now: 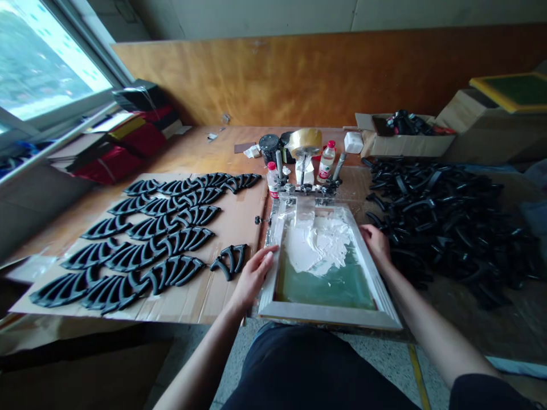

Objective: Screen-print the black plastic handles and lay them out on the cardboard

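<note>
A screen-printing frame (333,317) with a pale metal rim and green mesh lies in front of me. White paste (316,245) is spread thickly over the far half of its mesh. My left hand (256,272) is closed at the frame's left rim, thumb near the top edge. At the right rim, my right hand (376,242) grips with bent fingers, partly hidden by the frame. A metal clamp stand (305,188) stands at the frame's far end. What lies under the frame is hidden.
Curved black plastic parts (166,222) lie in rows on cardboard (237,222) at left. More black parts (444,222) are heaped at right. Behind the clamp stand a tape roll (305,139), a red-capped bottle (327,162) and a dark tub (269,149). An open carton (405,145) is farther right.
</note>
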Demonstrator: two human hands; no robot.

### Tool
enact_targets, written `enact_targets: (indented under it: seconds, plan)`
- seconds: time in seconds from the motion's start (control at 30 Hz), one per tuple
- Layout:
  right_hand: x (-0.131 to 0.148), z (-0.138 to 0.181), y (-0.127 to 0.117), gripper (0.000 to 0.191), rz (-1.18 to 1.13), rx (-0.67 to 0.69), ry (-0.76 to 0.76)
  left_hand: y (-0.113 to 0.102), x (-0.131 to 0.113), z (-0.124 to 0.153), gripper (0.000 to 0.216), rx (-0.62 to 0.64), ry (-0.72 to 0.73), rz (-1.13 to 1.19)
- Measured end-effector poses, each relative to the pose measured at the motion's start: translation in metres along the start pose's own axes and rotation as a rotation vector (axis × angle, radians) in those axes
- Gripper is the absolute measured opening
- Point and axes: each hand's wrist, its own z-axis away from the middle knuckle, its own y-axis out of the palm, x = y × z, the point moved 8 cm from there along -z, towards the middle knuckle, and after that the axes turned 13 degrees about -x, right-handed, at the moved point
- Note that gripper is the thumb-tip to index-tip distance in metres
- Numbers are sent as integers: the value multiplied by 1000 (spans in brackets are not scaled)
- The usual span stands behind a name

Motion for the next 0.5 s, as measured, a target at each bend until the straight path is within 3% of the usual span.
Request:
enact_targets:
  seconds: [0.07,0.13,0.2,0.27,0.4,0.5]
  plan:
    - [14,-20,-6,34,-32,-91,-48,5,37,1,67,-10,-52,-46]
    - [56,-30,2,44,-57,-126,-223,11,66,-4,71,-25,-70,-115]
    - [105,-29,26,55,-15,-49,-410,16,83,-10,69,-34,-55,-191]
    - [137,-20,55,42,79,113,-508,18,91,-15,65,-37,-40,-246]
    - [150,12,82,5,204,347,-602,17,96,-18,61,-25,-39,-286]
    - [150,48,73,14,159,436,-795,17,99,-18,60,-11,-43,-288]
